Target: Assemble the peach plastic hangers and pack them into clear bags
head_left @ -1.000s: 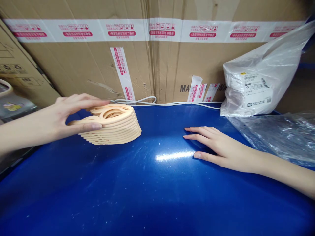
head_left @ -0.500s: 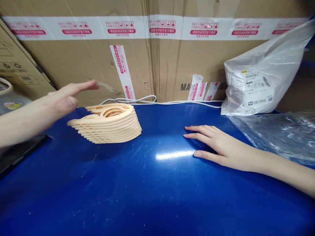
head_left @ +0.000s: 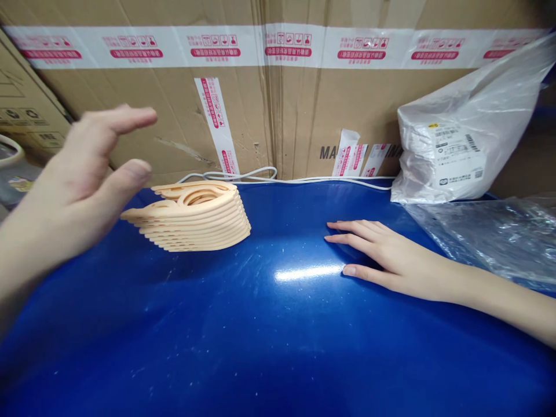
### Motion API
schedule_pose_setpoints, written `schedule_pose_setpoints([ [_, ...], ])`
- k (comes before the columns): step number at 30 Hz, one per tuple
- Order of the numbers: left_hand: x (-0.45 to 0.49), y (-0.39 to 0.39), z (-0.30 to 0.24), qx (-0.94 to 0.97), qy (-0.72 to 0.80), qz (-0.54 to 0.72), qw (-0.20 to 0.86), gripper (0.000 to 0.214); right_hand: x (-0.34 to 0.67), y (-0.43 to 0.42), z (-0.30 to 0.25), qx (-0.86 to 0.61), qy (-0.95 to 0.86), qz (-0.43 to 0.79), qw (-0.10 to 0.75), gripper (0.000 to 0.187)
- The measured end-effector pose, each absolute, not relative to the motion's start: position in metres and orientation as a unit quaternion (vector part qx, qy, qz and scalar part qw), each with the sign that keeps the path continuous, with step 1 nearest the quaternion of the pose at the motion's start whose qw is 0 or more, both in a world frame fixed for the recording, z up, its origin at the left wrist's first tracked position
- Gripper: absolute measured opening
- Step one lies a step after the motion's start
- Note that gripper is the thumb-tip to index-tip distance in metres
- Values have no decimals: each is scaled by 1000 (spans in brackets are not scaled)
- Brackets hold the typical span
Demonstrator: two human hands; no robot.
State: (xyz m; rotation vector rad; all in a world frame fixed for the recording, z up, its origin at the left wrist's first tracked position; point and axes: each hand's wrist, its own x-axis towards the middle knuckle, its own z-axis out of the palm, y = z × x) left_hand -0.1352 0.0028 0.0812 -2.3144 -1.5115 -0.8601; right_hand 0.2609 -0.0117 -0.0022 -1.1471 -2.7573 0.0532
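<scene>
A neat stack of several peach-coloured flat pieces [head_left: 200,223], with rounded cut-outs and pointed left ends, lies on the blue tabletop [head_left: 260,336]. They look like plastic clothes hangers, though the exact kind is unclear. My left hand [head_left: 99,156] is raised just left of the stack, thumb and fingers apart, holding nothing. Its thumb tip appears close above the stack's left end; I cannot tell whether they touch. On the right, my right hand [head_left: 377,252] rests on the tabletop with its fingers spread and nothing in them.
A large taped cardboard box [head_left: 165,98] stands behind the table. Along its foot runs a white cable [head_left: 313,180]. At the back right are a white plastic parcel bag [head_left: 447,145] and clear plastic film [head_left: 499,234]. A grey container [head_left: 15,168] is partly hidden at left.
My left hand has risen and turned, with its thumb and fingers opening wider apart. The stack and my right hand have stayed in place.
</scene>
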Motion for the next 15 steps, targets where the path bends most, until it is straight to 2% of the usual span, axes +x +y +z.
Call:
schedule_pose_setpoints([
  [2,-111,-11,74,-804,-444,-350,183,54,261,-12,-3,-382,-920,19,82,55],
  [4,-87,-24,63,-832,-385,-342,204,52,262,-12,-3,-382,-920,23,86,55],
  [7,-58,-38,43,-903,-314,-263,133,56,262,-13,-4,-378,-921,26,86,55],
  [11,-41,-41,13,-941,-298,-151,56,58,262,-13,-4,-371,-924,21,94,54],
  [15,-43,-35,-4,-942,-319,-106,-12,67,262,-14,-3,-371,-924,21,93,54],
])
